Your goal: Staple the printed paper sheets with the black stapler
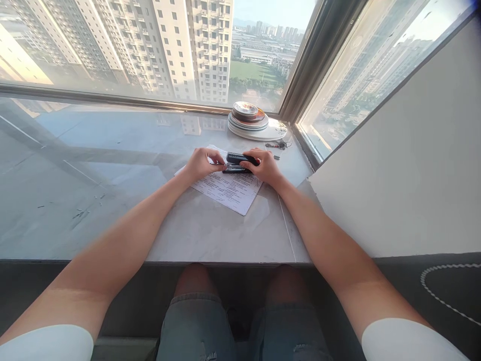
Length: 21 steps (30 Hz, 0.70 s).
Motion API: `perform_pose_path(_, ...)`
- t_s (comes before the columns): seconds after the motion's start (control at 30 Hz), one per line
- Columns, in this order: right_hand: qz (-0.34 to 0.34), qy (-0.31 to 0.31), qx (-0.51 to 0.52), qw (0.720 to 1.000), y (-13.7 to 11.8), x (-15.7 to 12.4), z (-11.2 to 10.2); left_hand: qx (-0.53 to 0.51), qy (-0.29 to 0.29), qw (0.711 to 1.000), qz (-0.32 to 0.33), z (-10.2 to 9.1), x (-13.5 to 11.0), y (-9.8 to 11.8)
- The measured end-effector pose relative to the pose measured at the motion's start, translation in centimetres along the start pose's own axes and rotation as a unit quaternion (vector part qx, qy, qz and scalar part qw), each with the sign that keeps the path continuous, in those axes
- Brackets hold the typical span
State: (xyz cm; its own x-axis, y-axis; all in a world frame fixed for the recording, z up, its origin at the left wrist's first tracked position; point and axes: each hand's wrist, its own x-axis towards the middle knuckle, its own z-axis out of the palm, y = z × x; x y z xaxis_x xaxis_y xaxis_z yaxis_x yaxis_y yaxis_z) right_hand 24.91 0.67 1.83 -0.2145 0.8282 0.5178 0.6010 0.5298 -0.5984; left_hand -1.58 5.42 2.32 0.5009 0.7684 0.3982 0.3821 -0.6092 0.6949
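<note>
A black stapler (235,158) lies over printed sheets of paper (229,193), its upper arm lifted from its base so that the metal channel between them shows. My right hand (263,164) grips it at the right end, thumb in front and fingers over the top. At the opposite end is my left hand (205,163), thumb and forefinger pinched together close to the open channel. Whatever sits between those fingertips is too small to make out. Part of the stapler's right end is hidden by my right hand.
Behind the stapler, a stack of plates (248,123) stands by the window corner. Dark thin cords (278,145) and a small dark piece (277,157) lie to its front right. A white wall (406,165) bounds the right side; the ledge's front edge is above my knees.
</note>
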Motion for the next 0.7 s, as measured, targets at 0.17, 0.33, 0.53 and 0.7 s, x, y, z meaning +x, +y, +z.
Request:
perform_pose_path(0.17,0.011,-0.004,0.011,1.000,-0.1,0.0,-0.1,-0.001,-0.008,1.000,0.005,-0.1,-0.1,0.0)
perform_pose_path(0.33,0.009,0.001,0.022,1.000,0.2,0.0,-0.1,-0.001,-0.009,1.000,0.000,-0.3,-0.1,0.0)
perform_pose_path(0.53,0.039,0.010,0.031,0.999,1.0,-0.1,-0.2,0.008,-0.016,1.000,0.000,-0.5,-0.1,-0.1)
perform_pose_path(0.7,0.044,0.006,0.023,0.999,1.3,-0.1,-0.5,0.017,-0.020,0.999,0.020,-0.6,-0.1,-0.2)
